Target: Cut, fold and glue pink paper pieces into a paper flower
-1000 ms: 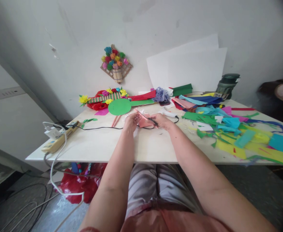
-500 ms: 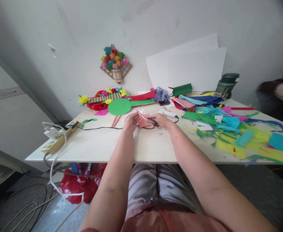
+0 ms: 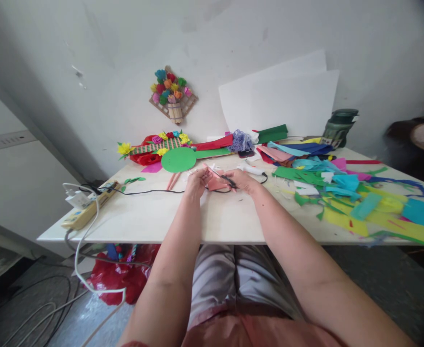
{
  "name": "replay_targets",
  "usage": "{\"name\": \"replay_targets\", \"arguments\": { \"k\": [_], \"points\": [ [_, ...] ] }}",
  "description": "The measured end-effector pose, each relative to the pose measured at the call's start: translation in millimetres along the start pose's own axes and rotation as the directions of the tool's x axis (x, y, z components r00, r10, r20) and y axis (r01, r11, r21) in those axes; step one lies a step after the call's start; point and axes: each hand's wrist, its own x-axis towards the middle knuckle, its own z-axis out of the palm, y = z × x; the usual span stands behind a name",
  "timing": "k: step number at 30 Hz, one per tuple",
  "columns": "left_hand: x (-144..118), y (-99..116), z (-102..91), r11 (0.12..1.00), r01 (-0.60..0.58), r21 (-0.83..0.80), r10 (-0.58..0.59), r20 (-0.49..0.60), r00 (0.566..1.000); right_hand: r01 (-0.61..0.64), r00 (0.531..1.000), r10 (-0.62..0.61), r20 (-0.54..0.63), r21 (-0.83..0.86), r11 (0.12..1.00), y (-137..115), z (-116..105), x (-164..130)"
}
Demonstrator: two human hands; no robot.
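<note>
Now, your left hand [image 3: 198,180] is in front of you over the white desk [image 3: 125,219], and its fingers are pinching a narrow salmon-pink strip [image 3: 206,167] of thin sheet material. Your right hand [image 3: 244,181] has its fingers closed around the black handles of a pair of scissors [image 3: 229,181], whose blades point toward the strip. Between your two hands is a wider, flat salmon-pink piece [image 3: 216,181]; whether it touches the desk, one cannot tell. Left of your left hand, two slim salmon-pink lengths [image 3: 173,181] lie side by side. Behind your right hand rests a white handheld tool [image 3: 253,168], and behind your left, a flat green disc [image 3: 178,160].
</note>
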Motion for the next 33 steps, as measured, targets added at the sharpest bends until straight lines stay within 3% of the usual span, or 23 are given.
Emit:
{"name": "replay_targets", "arguments": {
  "k": [33],
  "points": [
    [-2.1, 3.1, 2.6, 1.000, 0.026, 0.002, -0.025, -0.033, 0.999, 0.020, 1.000, -0.020, 0.021, 0.000, 1.000, 6.2, -3.4, 3.3]
  ]
}}
